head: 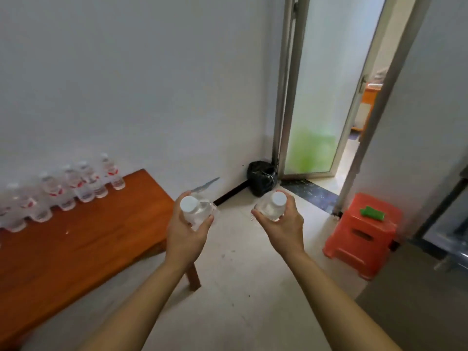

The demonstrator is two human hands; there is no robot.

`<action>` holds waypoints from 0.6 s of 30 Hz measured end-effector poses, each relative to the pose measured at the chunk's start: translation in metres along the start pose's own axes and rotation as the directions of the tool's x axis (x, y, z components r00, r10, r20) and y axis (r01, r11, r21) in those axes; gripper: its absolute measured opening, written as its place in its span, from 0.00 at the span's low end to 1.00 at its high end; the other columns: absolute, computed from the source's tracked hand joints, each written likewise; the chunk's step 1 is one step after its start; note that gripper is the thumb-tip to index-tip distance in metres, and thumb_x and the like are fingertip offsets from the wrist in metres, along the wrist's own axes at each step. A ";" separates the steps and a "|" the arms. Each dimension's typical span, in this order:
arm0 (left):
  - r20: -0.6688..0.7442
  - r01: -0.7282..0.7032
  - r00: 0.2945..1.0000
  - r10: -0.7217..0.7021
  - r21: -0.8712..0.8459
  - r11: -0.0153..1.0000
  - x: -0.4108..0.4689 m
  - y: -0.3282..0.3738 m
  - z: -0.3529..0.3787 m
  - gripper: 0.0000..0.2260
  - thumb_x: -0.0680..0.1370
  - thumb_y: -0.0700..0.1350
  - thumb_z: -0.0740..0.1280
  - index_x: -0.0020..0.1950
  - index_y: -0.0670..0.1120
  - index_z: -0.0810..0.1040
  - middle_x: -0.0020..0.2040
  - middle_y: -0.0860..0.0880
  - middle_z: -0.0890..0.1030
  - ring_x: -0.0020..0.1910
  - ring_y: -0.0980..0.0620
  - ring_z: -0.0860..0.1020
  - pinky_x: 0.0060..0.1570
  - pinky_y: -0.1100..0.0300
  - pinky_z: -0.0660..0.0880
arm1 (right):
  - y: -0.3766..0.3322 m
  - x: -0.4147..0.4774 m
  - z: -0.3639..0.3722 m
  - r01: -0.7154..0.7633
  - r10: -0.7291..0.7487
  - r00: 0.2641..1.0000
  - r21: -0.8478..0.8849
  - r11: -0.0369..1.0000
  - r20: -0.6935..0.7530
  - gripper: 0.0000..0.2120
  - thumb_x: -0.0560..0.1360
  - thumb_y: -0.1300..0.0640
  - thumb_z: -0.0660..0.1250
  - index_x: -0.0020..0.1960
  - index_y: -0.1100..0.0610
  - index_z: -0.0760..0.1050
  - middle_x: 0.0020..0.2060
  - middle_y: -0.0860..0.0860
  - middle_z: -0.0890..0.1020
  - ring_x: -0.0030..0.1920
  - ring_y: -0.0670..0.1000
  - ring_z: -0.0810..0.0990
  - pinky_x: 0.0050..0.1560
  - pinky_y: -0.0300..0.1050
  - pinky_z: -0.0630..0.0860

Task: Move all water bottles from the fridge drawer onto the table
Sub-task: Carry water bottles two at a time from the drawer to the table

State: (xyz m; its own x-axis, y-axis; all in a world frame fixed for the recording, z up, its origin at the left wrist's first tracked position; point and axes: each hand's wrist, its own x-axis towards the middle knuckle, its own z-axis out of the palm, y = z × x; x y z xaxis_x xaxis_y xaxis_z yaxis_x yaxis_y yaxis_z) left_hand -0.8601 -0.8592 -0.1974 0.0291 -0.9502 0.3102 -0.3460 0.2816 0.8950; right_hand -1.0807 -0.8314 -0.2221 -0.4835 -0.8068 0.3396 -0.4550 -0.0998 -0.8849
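Observation:
My left hand [186, 235] grips a clear water bottle [194, 209] with a white cap, held upright just past the right end of the wooden table [83, 247]. My right hand [283, 222] holds a second clear bottle [273, 206] with a white cap, over the floor in the middle of the view. Several water bottles with red labels [76, 186] stand in a cluster along the table's far left side by the wall. The fridge [445, 224] shows only as a grey edge at the right; its drawer is out of view.
An orange plastic stool [359, 239] with a green item [372, 212] on top stands at the right. A black bag [260, 177] sits in the corner beside an open glass door [316, 97]. Pale tiled floor [240, 287] lies below my arms.

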 end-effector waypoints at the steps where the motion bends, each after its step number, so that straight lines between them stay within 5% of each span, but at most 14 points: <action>1: -0.026 0.018 0.999 -0.018 0.007 1.000 0.008 -0.010 -0.029 0.30 0.72 0.46 0.77 0.70 0.55 0.67 0.60 0.57 0.77 0.62 0.53 0.76 0.62 0.45 0.76 | -0.015 -0.003 0.033 0.015 -0.016 0.999 0.015 1.000 0.045 0.31 0.65 0.47 0.81 0.62 0.43 0.68 0.53 0.44 0.80 0.53 0.49 0.79 0.55 0.47 0.78; 6: -0.207 0.109 0.974 -0.088 0.093 0.990 0.033 -0.062 -0.151 0.34 0.72 0.44 0.76 0.74 0.51 0.65 0.64 0.55 0.74 0.65 0.53 0.73 0.65 0.54 0.71 | -0.070 -0.021 0.176 0.086 -0.106 0.950 0.081 0.993 0.293 0.30 0.67 0.42 0.79 0.60 0.37 0.64 0.50 0.32 0.74 0.51 0.37 0.77 0.51 0.37 0.77; 10: -0.327 0.214 0.931 -0.161 0.133 0.968 0.050 -0.099 -0.219 0.37 0.72 0.44 0.76 0.76 0.49 0.61 0.66 0.54 0.72 0.64 0.55 0.70 0.61 0.59 0.70 | -0.095 -0.023 0.271 0.084 -0.127 0.890 0.115 0.990 0.439 0.32 0.68 0.43 0.78 0.66 0.42 0.66 0.55 0.40 0.78 0.55 0.42 0.78 0.56 0.44 0.80; 15: -0.423 0.313 0.880 -0.217 0.173 0.934 0.085 -0.159 -0.283 0.36 0.71 0.44 0.78 0.74 0.47 0.65 0.68 0.49 0.75 0.68 0.49 0.73 0.67 0.48 0.73 | -0.115 -0.010 0.380 0.060 -0.122 0.831 0.129 0.990 0.543 0.34 0.67 0.41 0.78 0.68 0.46 0.67 0.57 0.43 0.79 0.58 0.45 0.78 0.59 0.48 0.79; 18: -0.444 0.351 0.865 -0.233 0.204 0.914 0.124 -0.195 -0.312 0.31 0.71 0.42 0.78 0.70 0.47 0.69 0.61 0.54 0.77 0.61 0.53 0.76 0.58 0.61 0.75 | -0.126 0.011 0.446 0.065 -0.147 0.789 0.157 0.985 0.597 0.35 0.67 0.41 0.78 0.69 0.48 0.67 0.58 0.44 0.78 0.58 0.46 0.78 0.58 0.47 0.80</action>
State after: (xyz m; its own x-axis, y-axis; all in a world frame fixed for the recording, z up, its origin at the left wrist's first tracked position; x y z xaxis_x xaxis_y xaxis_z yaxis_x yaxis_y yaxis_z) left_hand -0.4964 -0.9901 -0.2338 0.5224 -0.8284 0.2019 -0.4976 -0.1039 0.8612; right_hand -0.6954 -1.0869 -0.2492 0.1319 -0.9693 0.2076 -0.3625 -0.2421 -0.9000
